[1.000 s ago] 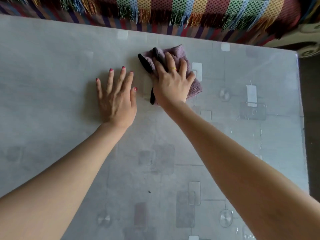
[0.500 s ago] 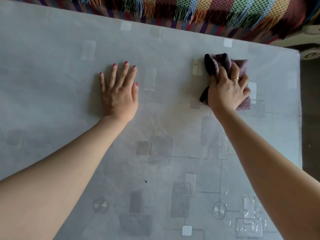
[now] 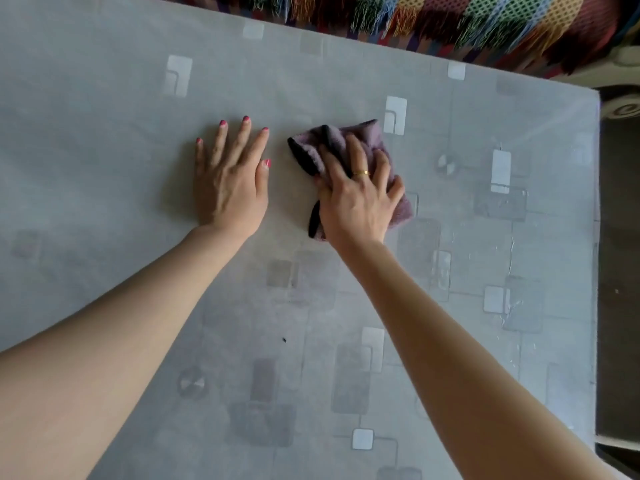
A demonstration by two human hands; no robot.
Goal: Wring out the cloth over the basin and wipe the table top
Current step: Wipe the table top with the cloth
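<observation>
The right hand (image 3: 358, 199) lies on a bunched mauve cloth (image 3: 360, 143) with black trim, pressing it onto the grey table top (image 3: 104, 150). Its fingers are spread and slightly bent over the folds, more pressing than gripping, and a gold ring (image 3: 362, 173) sits on one finger. The cloth is just right of the middle of the table, showing past the fingertips at 12 o'clock and at the hand's 3 o'clock side, with a black edge sticking out at 9 and 7 o'clock.

The left hand (image 3: 230, 183) rests flat on the table at 9 o'clock from the cloth, just beside it but apart, fingers straight and slightly fanned, holding nothing. Its nails are painted pink.

The table covering has a pattern of pale and dark rounded squares. Along its far edge, at 12 to 1 o'clock, hangs a multicoloured woven throw (image 3: 502, 26) with a fringe. A small dark speck (image 3: 284, 340) lies on the table between the forearms.
</observation>
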